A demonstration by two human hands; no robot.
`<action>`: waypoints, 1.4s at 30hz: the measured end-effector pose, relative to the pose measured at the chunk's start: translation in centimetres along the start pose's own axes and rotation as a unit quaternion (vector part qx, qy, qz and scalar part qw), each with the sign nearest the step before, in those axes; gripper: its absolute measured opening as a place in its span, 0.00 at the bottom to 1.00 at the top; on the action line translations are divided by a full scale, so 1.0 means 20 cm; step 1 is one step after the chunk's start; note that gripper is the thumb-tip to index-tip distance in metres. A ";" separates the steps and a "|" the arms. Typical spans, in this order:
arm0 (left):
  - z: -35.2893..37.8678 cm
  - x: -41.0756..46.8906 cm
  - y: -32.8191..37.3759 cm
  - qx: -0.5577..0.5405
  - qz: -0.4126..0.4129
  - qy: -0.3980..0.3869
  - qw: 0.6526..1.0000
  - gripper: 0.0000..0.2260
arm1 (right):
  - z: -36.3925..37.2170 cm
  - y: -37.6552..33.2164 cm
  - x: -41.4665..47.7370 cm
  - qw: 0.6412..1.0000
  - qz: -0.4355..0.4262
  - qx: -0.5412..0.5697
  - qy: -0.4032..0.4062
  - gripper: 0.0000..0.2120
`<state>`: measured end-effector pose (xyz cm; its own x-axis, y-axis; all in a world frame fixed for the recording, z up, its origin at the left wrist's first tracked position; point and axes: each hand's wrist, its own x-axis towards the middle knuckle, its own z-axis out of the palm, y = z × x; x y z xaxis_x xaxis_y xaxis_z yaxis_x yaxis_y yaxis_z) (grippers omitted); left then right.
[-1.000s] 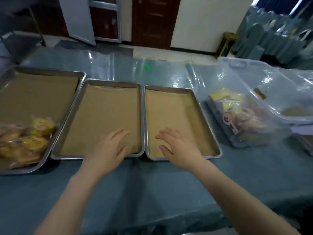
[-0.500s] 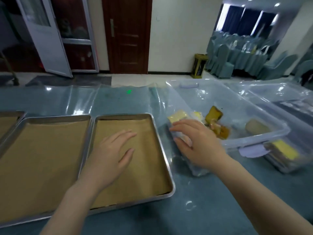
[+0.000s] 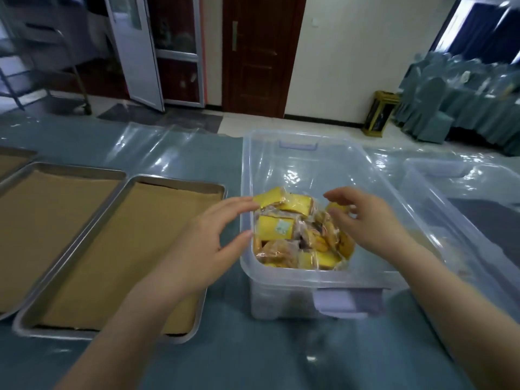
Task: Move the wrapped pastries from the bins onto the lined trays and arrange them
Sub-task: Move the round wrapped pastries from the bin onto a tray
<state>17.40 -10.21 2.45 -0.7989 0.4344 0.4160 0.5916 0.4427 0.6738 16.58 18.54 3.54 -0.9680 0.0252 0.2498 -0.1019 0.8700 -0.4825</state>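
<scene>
A clear plastic bin (image 3: 284,277) stands on the table in front of me, with several wrapped yellow and brown pastries (image 3: 277,228) piled in its near end. My left hand (image 3: 206,243) hovers at the bin's left wall, fingers spread, fingertips near a yellow pastry at the rim. My right hand (image 3: 368,223) reaches over the bin from the right, fingers apart above the pile, holding nothing I can see. Left of the bin lies a metal tray (image 3: 118,249) lined with brown paper, bare of pastries.
A second lined tray (image 3: 47,218) sits further left, and a third tray's corner (image 3: 14,160) shows beyond it. Another clear bin (image 3: 461,192) stands to the right. Clear plastic film covers the blue tablecloth. A door, a gold stand and covered chairs are behind the table.
My view has swung right, from the trays to the bin. Both hands moved from over the trays to the bin; the left hand left the tray's paper and now hovers at the bin's wall.
</scene>
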 end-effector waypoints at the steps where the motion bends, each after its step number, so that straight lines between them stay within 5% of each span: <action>1: 0.03 0.06 0.01 0.003 -0.009 -0.006 1.000 0.16 | -0.01 0.04 0.05 1.000 -0.001 -0.006 -0.019 0.13; 7: 0.32 0.33 0.02 0.137 -0.040 -0.121 0.982 0.26 | 0.05 0.28 0.35 0.970 0.050 -0.122 -0.203 0.07; 10: 0.40 0.33 -0.03 0.306 -0.007 -0.172 0.936 0.28 | 0.16 0.36 0.46 0.941 0.062 -0.197 -0.268 0.18; 14: 0.41 0.32 -0.07 0.333 -0.004 -0.147 0.931 0.27 | 0.35 0.44 0.53 0.864 0.103 -0.313 -0.381 0.31; 25: 0.38 0.32 -0.02 0.380 0.008 -0.158 0.912 0.25 | 0.62 0.57 0.47 0.844 0.099 -0.311 -0.427 0.54; 32: 0.38 0.32 -0.01 0.375 -0.004 -0.178 0.910 0.25 | 0.55 0.60 0.49 0.856 0.035 -0.307 -0.415 0.28; 35: 0.38 0.32 0.00 0.389 -0.003 -0.198 0.900 0.24 | 0.51 0.59 0.52 0.865 0.014 -0.300 -0.402 0.05; 42: 0.46 0.39 0.00 0.422 -0.052 -0.258 0.868 0.20 | 0.38 0.52 0.62 0.871 0.011 -0.270 -0.410 0.04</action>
<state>12.15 0.44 0.21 -0.8264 0.5550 -0.0949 0.5622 0.8226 -0.0856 1.77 24.17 -4.73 -0.8296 -0.1230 -0.5447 -0.1731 0.9840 0.0415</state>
